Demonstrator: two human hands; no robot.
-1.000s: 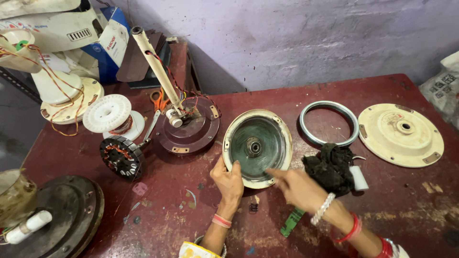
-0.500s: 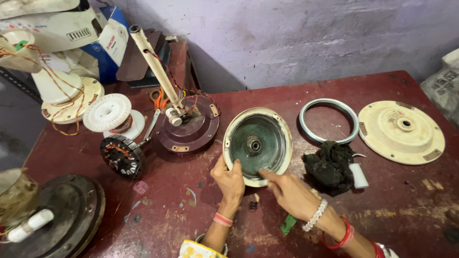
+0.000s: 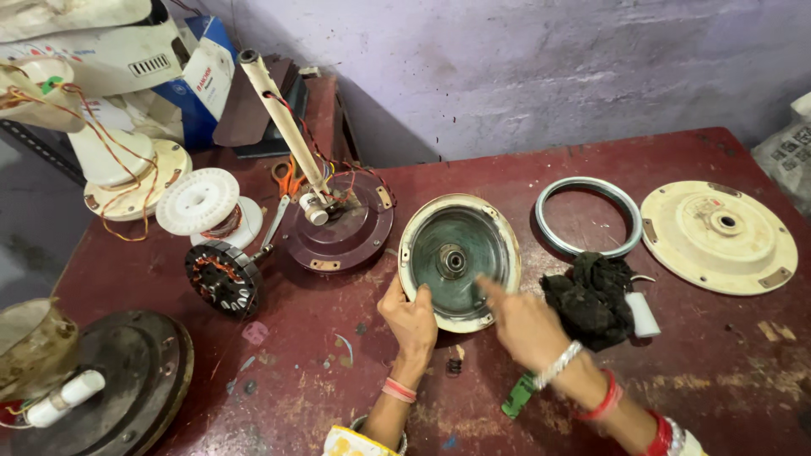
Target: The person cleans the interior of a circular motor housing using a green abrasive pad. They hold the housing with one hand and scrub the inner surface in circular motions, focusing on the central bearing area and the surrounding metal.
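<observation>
I see the dark red table [image 3: 355,397] spreading under everything my hands touch. On it, up and to the right of my grip, lies the cream round cover plate [image 3: 718,236], well apart. Nearer, between that plate and my hands, sits the metal ring [image 3: 589,216]. The round fan motor housing [image 3: 459,260] is the piece I am working on; it rests on the table tilted up toward me. My left hand [image 3: 411,319] grasps its lower left rim, thumb over the edge, fingers curled behind. My right hand [image 3: 524,325] holds nothing: its forefinger is stretched out and touches the greenish inner face just right of the centre hub. Just right of that hand lies a black rag [image 3: 591,295]. Left of my grip, well apart, stands the wound stator [image 3: 223,279].
</observation>
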